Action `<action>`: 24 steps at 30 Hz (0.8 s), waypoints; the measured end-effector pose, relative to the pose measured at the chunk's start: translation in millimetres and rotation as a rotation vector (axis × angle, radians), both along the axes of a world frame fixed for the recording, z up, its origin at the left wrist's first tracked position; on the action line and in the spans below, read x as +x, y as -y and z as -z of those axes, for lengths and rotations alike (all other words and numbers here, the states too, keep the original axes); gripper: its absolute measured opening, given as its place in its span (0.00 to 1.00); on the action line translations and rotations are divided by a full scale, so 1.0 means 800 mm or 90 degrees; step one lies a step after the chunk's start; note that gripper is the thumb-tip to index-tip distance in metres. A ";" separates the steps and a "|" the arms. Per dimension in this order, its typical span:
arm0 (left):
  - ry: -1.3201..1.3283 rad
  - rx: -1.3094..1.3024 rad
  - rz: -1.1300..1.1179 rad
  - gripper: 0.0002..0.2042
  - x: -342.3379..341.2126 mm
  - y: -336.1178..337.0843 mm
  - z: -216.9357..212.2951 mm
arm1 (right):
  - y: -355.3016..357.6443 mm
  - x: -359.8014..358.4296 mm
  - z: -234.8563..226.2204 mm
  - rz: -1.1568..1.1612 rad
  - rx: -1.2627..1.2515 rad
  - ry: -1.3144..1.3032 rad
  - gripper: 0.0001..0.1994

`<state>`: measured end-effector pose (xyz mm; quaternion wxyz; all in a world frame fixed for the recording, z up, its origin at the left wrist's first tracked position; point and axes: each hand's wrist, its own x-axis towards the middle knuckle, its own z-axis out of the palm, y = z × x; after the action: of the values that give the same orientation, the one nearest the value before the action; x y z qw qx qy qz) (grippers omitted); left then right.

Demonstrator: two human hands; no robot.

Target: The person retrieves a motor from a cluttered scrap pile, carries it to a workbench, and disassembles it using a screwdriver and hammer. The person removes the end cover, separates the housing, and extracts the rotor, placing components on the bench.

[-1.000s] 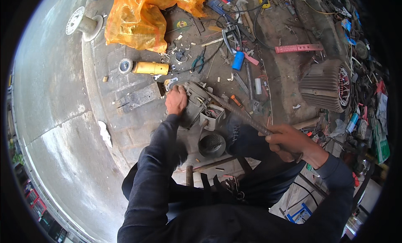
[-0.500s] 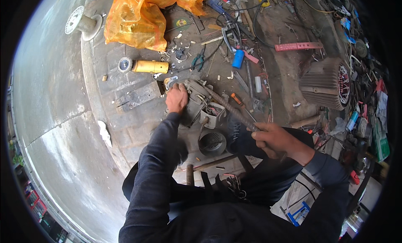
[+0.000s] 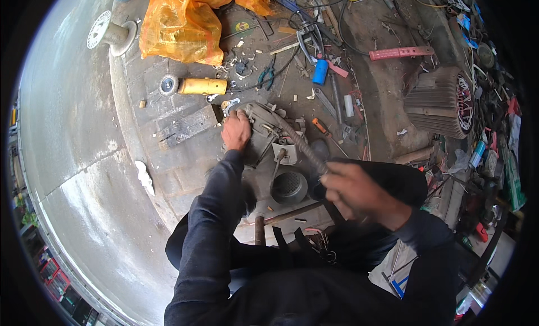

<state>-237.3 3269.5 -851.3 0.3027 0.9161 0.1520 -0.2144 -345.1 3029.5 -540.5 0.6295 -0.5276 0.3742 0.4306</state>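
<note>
Fingers curled, my left hand (image 3: 236, 129) grips the far left edge of a grey, dusty metal casing (image 3: 260, 136) on the ground in front of me. My right hand (image 3: 356, 192), smeared by motion, is closed round a brown ribbed conduit (image 3: 297, 140) that slants from the casing's top down to my fist. I cannot tell whether it is stiff or flexible. Beside the casing sits a pale open box (image 3: 286, 154) with a short rod. Nearer to me is a round grey cup-shaped part (image 3: 289, 188) with a mesh-like inside.
A yellow angle grinder (image 3: 202, 87), pliers (image 3: 266, 77) and an orange-handled screwdriver (image 3: 321, 125) lie beyond. An orange sack (image 3: 179, 31) stands far left, near a white spool (image 3: 109, 34). Right of me are a finned motor housing (image 3: 435, 104) and heaped scrap. A wooden handle (image 3: 259, 230) is near my legs.
My right hand has moved left and slightly nearer me, with the ribbed conduit still in it. The round cup and pale box appear shifted in view. My left hand stays on the casing.
</note>
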 end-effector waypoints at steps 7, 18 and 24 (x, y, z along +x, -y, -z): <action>0.027 0.008 0.018 0.26 0.011 -0.003 0.012 | 0.111 -0.026 0.065 0.040 0.111 -0.028 0.20; 0.042 0.011 0.025 0.25 0.011 0.002 0.013 | 0.115 0.010 0.072 -0.014 0.100 -0.068 0.11; 0.043 0.014 0.016 0.25 0.010 0.003 0.010 | 0.051 0.058 0.026 0.056 0.123 -0.105 0.10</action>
<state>-229.6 3266.7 -859.1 0.2948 0.9281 0.1323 -0.1852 -298.3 2988.3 -561.5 0.6624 -0.4103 0.4045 0.4787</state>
